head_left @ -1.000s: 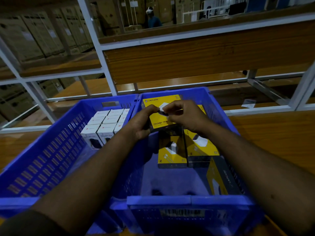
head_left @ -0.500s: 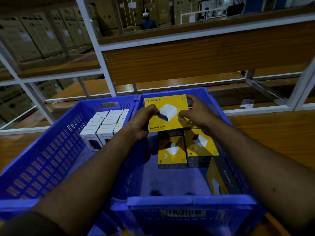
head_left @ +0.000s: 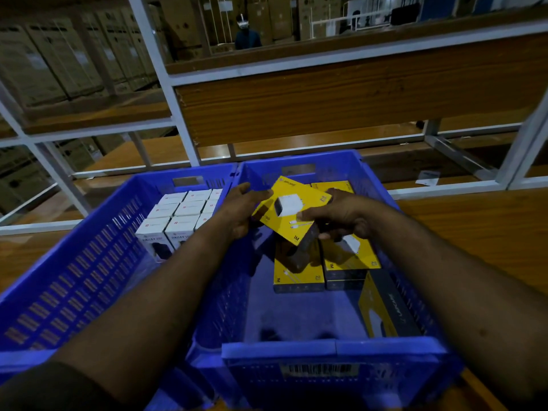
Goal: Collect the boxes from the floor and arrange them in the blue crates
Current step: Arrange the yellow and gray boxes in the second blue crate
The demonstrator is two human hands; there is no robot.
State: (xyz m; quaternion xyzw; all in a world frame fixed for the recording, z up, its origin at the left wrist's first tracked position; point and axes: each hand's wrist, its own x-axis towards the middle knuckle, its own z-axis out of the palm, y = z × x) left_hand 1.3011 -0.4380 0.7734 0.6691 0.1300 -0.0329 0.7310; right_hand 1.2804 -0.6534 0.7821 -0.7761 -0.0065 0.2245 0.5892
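Note:
Two blue crates stand side by side on a wooden shelf. The left crate holds several white boxes packed at its far end. In the right crate lie several yellow boxes along the right side. Both hands hold one tilted yellow box above the far end of the right crate. My left hand grips its left edge. My right hand grips its right side, thumb on top.
White metal rack posts and a wooden shelf board rise behind the crates. Cardboard cartons fill the background at left. A person stands far back. A paper slip lies on the shelf at right.
The yellow box has been turned clockwise from upright to a tilted, flatter pose and brought lower over the stack. My right hand shifted from its right edge onto its lower right side.

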